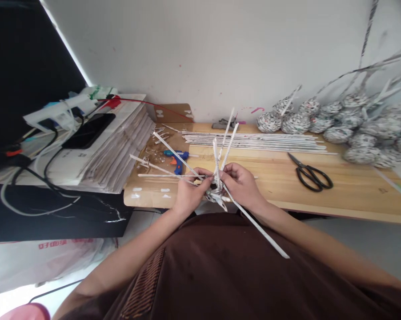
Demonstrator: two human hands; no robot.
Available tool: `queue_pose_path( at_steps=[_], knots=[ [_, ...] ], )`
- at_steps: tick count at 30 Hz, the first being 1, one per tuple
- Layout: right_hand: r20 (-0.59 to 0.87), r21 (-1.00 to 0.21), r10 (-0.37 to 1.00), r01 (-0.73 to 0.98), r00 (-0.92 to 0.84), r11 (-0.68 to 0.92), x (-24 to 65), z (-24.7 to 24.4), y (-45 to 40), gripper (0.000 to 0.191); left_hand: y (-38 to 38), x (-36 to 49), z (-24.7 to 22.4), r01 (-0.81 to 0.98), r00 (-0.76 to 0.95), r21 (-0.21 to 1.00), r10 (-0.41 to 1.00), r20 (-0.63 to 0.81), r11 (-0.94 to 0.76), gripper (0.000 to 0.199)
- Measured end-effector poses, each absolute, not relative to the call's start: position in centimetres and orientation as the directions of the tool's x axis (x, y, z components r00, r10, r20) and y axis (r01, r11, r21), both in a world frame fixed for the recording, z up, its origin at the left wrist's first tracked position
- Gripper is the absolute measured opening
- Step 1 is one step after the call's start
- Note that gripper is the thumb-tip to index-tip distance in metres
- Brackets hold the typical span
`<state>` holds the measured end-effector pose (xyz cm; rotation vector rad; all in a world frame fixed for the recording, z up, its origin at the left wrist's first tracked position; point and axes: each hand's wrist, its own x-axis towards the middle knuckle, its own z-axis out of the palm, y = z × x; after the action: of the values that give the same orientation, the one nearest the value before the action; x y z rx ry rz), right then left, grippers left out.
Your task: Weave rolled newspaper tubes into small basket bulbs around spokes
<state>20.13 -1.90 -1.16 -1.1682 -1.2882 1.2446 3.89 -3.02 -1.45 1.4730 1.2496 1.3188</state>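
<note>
A small woven piece of rolled newspaper (215, 194) is held between my two hands at the table's front edge. Long paper tubes stick out of it in several directions, one slanting down over my lap. My left hand (191, 191) grips its left side, thumb pressed near the middle. On the other side my right hand (242, 183) pinches a paper tube (257, 224) close to the weave. The inner fingers of both hands are partly hidden behind the piece. Just beyond my left hand lies a blue hot glue gun (178, 162) on cardboard.
A row of loose paper tubes (254, 141) lies along the back of the wooden table (357, 195). Black-handled scissors (310, 173) rest at right. Round woven paper balls (295, 123) are heaped against the wall. Stacked paper (120, 151) at left bears a phone (89, 130) and cables.
</note>
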Motion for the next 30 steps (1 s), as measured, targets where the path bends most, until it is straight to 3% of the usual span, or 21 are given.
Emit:
queue_pose_path(
  at_steps=[5,10,22,30],
  knots=[
    [-0.102,-0.991,0.987,-0.078,-0.123,-0.112,20.0,-0.4,-1.9,0.039,-3.4,4.0,-1.2,0.183,-0.019,0.948,0.964,0.267,-0.259,0.006],
    [-0.213,-0.966,0.973,-0.132,-0.095,-0.224,19.9,-0.4,-1.8,0.039,-3.6,4.1,-1.4,0.186,-0.057,0.948,0.96,0.273,-0.259,0.007],
    [-0.101,-0.99,0.989,-0.086,-0.106,-0.11,20.0,-0.6,-2.7,0.033,-3.3,3.7,-1.3,0.344,0.004,0.871,0.928,0.372,-0.351,0.014],
    [0.052,-0.998,0.995,0.033,-0.091,0.055,20.0,-0.9,-3.2,0.017,-2.9,3.0,-0.8,0.326,0.096,0.925,0.98,0.175,-0.197,0.012]
  ],
)
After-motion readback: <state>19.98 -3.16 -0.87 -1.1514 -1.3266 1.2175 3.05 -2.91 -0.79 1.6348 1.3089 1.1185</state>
